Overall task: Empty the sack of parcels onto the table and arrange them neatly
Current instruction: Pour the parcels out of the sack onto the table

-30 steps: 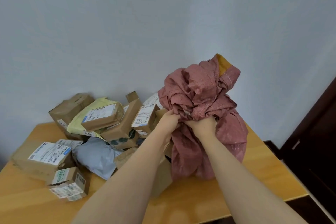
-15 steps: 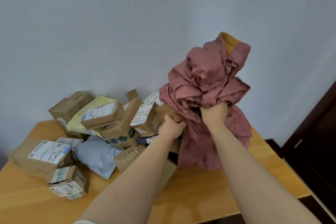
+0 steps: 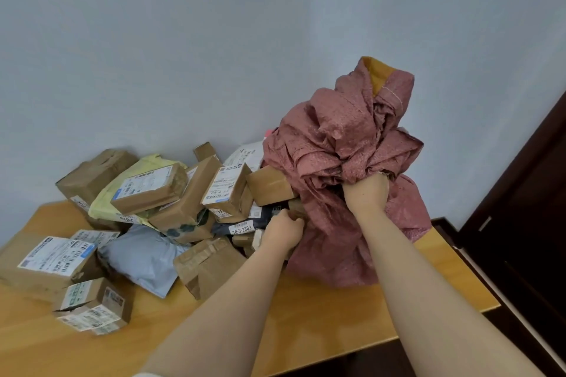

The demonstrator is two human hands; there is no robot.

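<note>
Pale wall behind a wooden worktop piled with parcels at left. Right hand grips the bunched pink sack; left hand clutches its lower edge.

Both fisted: left grip low, right grip higher.
</note>
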